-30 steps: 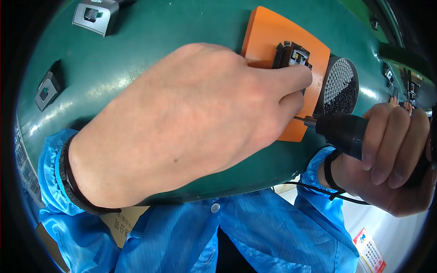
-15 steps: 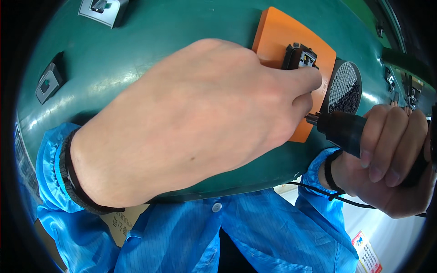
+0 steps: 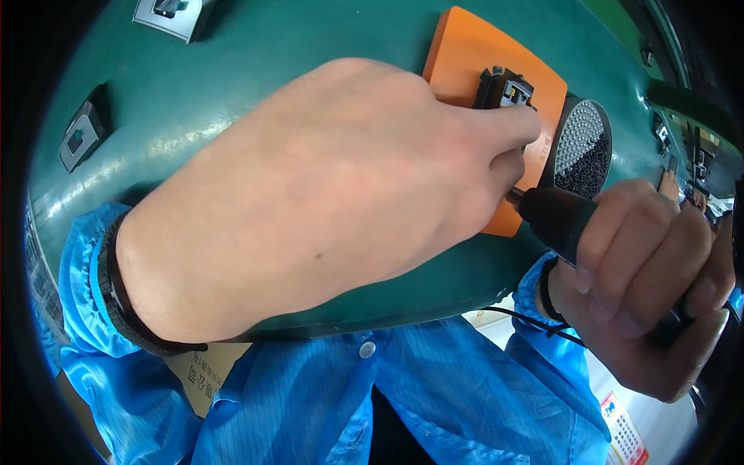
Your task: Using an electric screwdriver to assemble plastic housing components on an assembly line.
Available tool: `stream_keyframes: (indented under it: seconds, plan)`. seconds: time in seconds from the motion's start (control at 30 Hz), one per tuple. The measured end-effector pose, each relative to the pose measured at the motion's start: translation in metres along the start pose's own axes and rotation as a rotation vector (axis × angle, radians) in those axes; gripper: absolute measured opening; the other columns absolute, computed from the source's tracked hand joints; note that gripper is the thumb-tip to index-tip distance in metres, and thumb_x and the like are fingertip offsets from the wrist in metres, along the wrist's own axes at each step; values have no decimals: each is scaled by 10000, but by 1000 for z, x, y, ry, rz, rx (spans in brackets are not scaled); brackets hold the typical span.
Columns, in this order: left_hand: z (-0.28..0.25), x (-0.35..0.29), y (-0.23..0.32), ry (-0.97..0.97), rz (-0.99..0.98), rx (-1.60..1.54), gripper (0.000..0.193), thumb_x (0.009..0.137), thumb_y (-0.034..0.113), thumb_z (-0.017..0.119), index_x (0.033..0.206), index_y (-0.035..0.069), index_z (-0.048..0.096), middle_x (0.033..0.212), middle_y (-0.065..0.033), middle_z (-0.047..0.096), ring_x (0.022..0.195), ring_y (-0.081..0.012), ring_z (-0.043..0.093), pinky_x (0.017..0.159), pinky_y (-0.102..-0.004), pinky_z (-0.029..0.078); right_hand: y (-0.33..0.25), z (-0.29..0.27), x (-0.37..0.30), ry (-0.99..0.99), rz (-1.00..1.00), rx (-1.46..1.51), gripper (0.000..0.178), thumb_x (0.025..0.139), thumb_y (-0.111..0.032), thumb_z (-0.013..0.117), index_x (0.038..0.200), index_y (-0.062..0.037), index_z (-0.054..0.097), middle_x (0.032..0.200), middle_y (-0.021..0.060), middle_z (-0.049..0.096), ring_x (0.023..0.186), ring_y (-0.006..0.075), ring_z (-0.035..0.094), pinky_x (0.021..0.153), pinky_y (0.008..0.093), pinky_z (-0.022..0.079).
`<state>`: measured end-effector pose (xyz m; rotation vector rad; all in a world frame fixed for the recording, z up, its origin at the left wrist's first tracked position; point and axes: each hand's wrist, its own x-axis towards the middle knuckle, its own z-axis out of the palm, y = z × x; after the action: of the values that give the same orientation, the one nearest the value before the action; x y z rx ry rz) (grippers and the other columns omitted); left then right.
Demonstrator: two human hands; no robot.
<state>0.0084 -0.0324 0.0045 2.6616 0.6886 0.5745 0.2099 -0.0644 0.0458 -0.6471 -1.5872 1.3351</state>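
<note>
My left hand reaches across from the left with its fingers curled round a small black component. The component rests on an orange block, and a metal contact part shows on its upper end. The index finger lies over its lower portion; the fingertips are mostly hidden. In my right hand is a black electric screwdriver, gripped with the fingers wrapped round its body. Its metal bit points left and goes in beneath my left hand's curled fingers, where its tip is hidden.
Beside the orange block stands a round dish of small black screws against a pale dotted surface. Grey housings lie at the left and far left of the green table. A black cord runs near my right wrist. Other people's hands show far right.
My right hand has brought the screwdriver left, and its bit has gone further under my left hand. My left hand, the block and the component have shifted slightly left and up in the picture.
</note>
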Motion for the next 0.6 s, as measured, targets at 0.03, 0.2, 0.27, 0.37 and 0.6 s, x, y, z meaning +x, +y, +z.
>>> stream_keyframes:
  seconds: [0.03, 0.2, 0.27, 0.37, 0.6]
  plan:
    - [-3, 2, 0, -81, -111, -139, 548, 635, 214, 857, 1129, 68, 669, 1311, -31, 575, 757, -239, 633, 711, -360, 549, 1, 1, -2, 38, -4, -10, 149, 955, -179, 466, 839, -93, 501, 588, -8, 456, 467, 95, 433, 498, 281, 373]
    - [1, 1, -6, -189, -11, -15, 574, 615, 216, 851, 1131, 61, 653, 1338, -43, 570, 768, -258, 636, 714, -374, 544, 1, -12, -20, 277, -139, 335, 292, 1052, -323, 368, 1042, -61, 497, 659, 61, 499, 546, 166, 505, 495, 356, 424]
    - [-2, 1, -6, -228, 9, -21, 581, 613, 220, 840, 1127, 44, 636, 1365, -59, 564, 770, -272, 637, 716, -391, 540, -5, -47, -24, 204, -295, 451, 357, 1080, -357, 333, 1072, -44, 503, 670, 74, 508, 545, 187, 518, 473, 372, 436]
    - [-4, -10, -7, -313, -64, -85, 560, 665, 263, 815, 1134, 27, 621, 1396, -73, 552, 765, -287, 635, 721, -407, 537, -29, -105, -18, -28, -217, 101, 389, 1071, -334, 323, 969, -27, 538, 636, 54, 492, 459, 180, 470, 396, 349, 407]
    - [-10, -10, -10, -326, -14, -76, 598, 704, 340, 786, 1154, -24, 640, 1383, -101, 586, 748, -270, 637, 693, -363, 547, -7, -88, -20, -14, -178, -138, 414, 1031, -258, 269, 1225, 5, 522, 670, 40, 437, 527, 150, 441, 535, 341, 414]
